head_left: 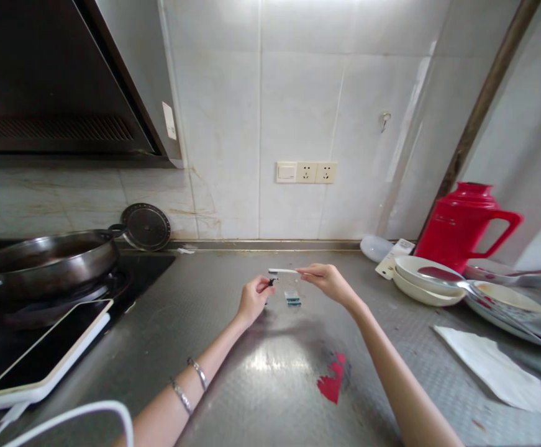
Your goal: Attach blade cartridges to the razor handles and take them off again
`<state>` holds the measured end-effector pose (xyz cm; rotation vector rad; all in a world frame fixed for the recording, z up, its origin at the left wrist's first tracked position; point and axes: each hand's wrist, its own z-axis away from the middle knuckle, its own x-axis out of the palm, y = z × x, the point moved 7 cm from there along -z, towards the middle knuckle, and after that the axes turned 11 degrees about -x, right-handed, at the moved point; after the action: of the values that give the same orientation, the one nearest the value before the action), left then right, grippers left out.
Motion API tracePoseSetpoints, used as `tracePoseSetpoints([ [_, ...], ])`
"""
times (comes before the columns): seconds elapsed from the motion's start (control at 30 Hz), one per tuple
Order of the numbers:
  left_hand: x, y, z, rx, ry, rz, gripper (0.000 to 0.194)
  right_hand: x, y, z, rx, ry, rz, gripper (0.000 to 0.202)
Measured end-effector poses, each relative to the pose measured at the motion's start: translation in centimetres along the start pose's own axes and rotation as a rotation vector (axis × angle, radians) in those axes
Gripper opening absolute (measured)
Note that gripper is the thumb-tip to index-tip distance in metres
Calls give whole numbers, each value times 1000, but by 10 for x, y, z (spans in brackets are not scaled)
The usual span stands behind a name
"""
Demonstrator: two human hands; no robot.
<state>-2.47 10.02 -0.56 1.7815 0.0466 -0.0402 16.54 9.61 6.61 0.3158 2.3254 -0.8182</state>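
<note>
Nearest the camera, a white cable [112,406] curves beside the phone [51,351]. Over the metal counter [251,403], the left hand [253,300] pinches a small black object [271,282] between its fingertips; the right hand's [328,282] fingers grip a slim white stick [285,270], its dark end just above that object. Small glassy pieces [292,298] lie below.

Stick [287,270], white; flask [454,226], red; counter [233,397], grey; patch [333,380], red; bowls [426,294], cream; plate [507,297], pale, red-patterned; cable [88,408], white; phone [51,347], black, cream-edged; sockets [316,172], cream; bracelets [181,395], silver
</note>
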Motion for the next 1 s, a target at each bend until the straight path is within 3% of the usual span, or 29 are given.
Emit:
tracePoseSetpoints([
  [0.2,-2,0,-1,8,9,0,13,5,-2,-1,-28,-70,-48,28],
  [0.47,-4,4,-1,17,21,-39,14,-4,13,3,43,32,36,27],
  [0.67,-4,7,0,33,9,-24,15,7,16,2,41,-9,-137,29],
  [0.8,-3,9,0,34,7,-25,15,9,23,5,108,11,-122,30],
  [1.0,-2,13,2,38,-1,6,15,10,16,3,54,-7,-199,31],
])
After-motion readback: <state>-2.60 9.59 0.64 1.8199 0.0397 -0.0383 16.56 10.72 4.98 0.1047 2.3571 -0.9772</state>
